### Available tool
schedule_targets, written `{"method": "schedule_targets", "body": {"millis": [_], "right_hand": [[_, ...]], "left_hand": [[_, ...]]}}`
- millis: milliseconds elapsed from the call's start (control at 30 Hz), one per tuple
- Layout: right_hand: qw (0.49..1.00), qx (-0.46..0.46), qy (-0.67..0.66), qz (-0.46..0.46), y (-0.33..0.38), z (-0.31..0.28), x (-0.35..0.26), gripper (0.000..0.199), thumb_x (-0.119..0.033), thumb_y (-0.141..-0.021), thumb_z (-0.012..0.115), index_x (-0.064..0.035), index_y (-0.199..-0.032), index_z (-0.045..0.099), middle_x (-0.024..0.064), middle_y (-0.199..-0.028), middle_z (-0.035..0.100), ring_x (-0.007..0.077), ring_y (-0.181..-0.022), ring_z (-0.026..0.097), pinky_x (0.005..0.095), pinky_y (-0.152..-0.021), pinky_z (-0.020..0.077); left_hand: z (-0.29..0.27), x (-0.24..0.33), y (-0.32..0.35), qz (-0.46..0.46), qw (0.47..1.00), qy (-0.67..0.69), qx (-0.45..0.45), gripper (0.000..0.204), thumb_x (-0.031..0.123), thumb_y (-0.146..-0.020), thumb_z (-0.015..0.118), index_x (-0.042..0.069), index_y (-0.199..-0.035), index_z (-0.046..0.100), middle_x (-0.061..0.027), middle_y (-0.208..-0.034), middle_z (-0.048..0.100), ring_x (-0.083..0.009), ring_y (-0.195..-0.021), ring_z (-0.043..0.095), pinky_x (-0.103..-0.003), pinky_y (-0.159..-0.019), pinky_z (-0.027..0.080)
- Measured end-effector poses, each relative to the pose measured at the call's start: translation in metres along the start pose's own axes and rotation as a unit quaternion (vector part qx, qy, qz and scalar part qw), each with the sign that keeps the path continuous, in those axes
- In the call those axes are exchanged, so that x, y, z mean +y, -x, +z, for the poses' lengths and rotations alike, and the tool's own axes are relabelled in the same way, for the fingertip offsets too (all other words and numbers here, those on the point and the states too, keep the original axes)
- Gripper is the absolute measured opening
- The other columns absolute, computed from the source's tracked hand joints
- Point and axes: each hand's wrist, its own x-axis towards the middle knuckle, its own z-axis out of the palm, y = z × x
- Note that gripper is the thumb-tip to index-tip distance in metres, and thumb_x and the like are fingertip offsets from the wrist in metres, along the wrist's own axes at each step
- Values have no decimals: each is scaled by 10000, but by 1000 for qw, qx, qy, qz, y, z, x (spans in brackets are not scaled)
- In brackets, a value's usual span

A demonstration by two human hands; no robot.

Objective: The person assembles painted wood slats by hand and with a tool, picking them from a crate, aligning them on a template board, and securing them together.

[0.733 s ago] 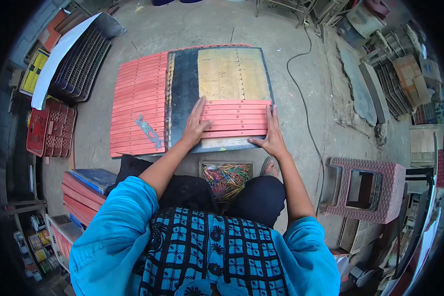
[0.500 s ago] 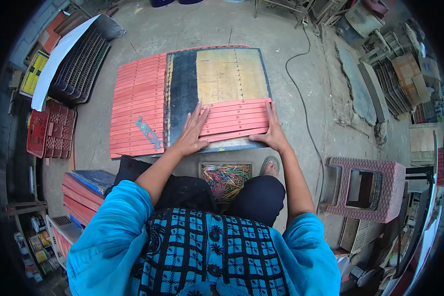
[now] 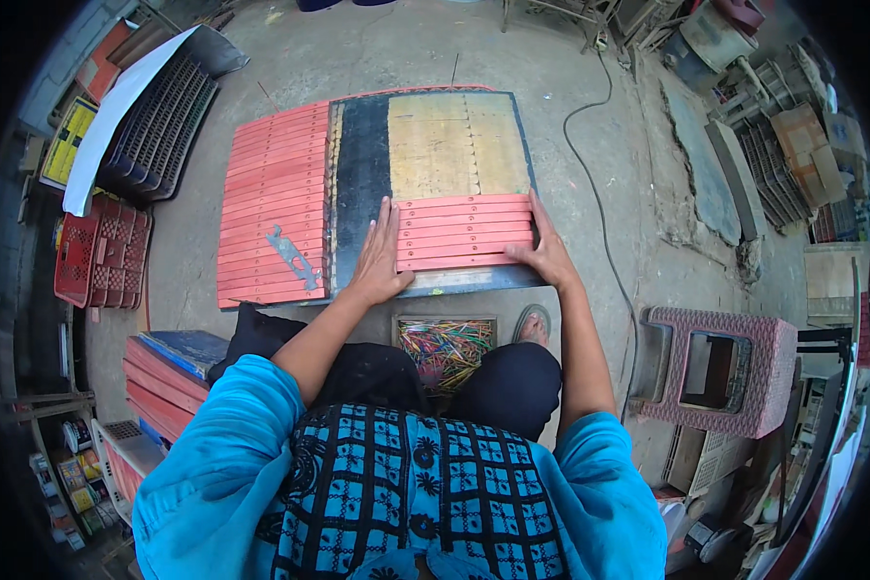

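A group of red strips (image 3: 464, 228) with small dark holes lies side by side on a dark board (image 3: 362, 145), over the near end of a tan panel (image 3: 430, 145). At their left ends rests my left hand (image 3: 382, 259), fingers stretched forward and thumb at the nearest strip. My right hand (image 3: 549, 253) is against the right ends, its fingers extended and its thumb over the nearest strip. The strips sit parallel and close together between my hands. To the left, a wider row of red slats (image 3: 275, 184) carries a flat grey metal piece (image 3: 293, 256).
A box of thin coloured sticks (image 3: 445, 346) sits between my legs. At the right stands a pink woven-pattern stool (image 3: 715, 372), with a cable (image 3: 590, 174) on the floor beyond. Red crate (image 3: 101, 256) and stacked dark crates (image 3: 159, 130) are at the left.
The nearest red strip, slanted and gapped before, now lies straight against the others. My right thumb has moved slightly forward along with it; my left hand stays at the left ends.
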Motion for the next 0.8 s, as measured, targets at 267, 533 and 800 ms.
{"method": "schedule_targets", "body": {"millis": [267, 533, 800], "right_hand": [[993, -36, 101, 40, 12, 3, 0, 1110, -182, -527, 775, -98, -1385, 77, 136, -1429, 142, 270, -1325, 120, 503, -1047, 68], [998, -1, 67, 0, -53, 0, 11, 992, -72, -576, 729, -67, -1371, 136, 155, -1406, 203, 268, -1297, 212, 293, -1057, 189], [997, 47, 61, 17, -143, 2, 31, 956, -89, -532, 659, -44, -1360, 184, 174, -1392, 231, 275, -1291, 228, 288, -1054, 195]], "left_hand": [[0, -1, -9, -10, 1000, 18, -6, 982, 193, -575, 581, -48, -1346, 23, -264, -1396, 45, -345, -1313, 83, -421, -1068, 113], [10, -40, -76, 3, 999, 17, 39, 942, 190, -600, 566, -66, -1337, 40, -268, -1390, 84, -344, -1313, 85, -395, -1072, 116], [4, -74, -160, -7, 998, 27, 55, 922, 172, -615, 584, -98, -1322, 58, -264, -1393, 92, -331, -1314, 90, -345, -1076, 123]]}}
